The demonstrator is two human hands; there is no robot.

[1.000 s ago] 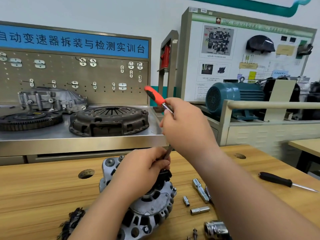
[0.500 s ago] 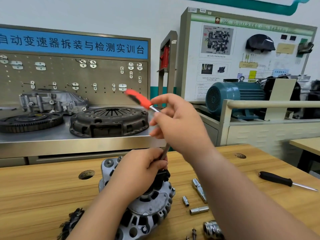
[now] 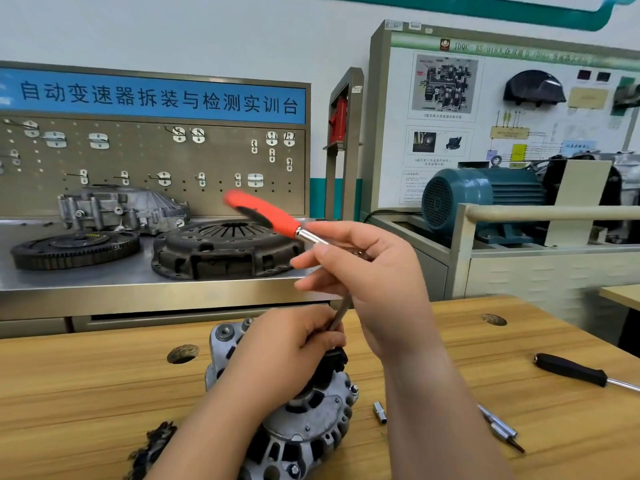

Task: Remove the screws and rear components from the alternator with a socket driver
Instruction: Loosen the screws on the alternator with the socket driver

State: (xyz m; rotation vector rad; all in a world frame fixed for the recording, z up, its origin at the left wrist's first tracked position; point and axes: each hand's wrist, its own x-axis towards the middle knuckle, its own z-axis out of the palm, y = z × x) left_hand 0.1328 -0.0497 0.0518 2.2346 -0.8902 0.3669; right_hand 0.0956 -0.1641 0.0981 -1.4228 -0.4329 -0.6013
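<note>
Wood table [image 3: 86, 393]: alternator [image 3: 311, 424], prob. heavy, rigid; hold by housing. L hand [image 3: 287, 351] grips socket driver [image 3: 266, 213] shaft low; R hand [image 3: 374, 282] pinches its crossbar.

**A:** How many views?

**B:** 1, a wide-angle camera worn on the person's head.

**A:** Which way does it face?

**B:** Forward and slightly down, across the wooden counter [image 3: 86, 393] toward the pegboard [image 3: 138, 161] and the wall, with the blue motor [image 3: 485, 199] off to the right.

**A:** How near is it?

**B:** Close. Both forearms enter from the bottom edge. The left hand [image 3: 287, 351] and right hand [image 3: 374, 271] sit mid-frame with the socket driver [image 3: 263, 211]. The lower edge cuts off the alternator [image 3: 304, 434].
</note>
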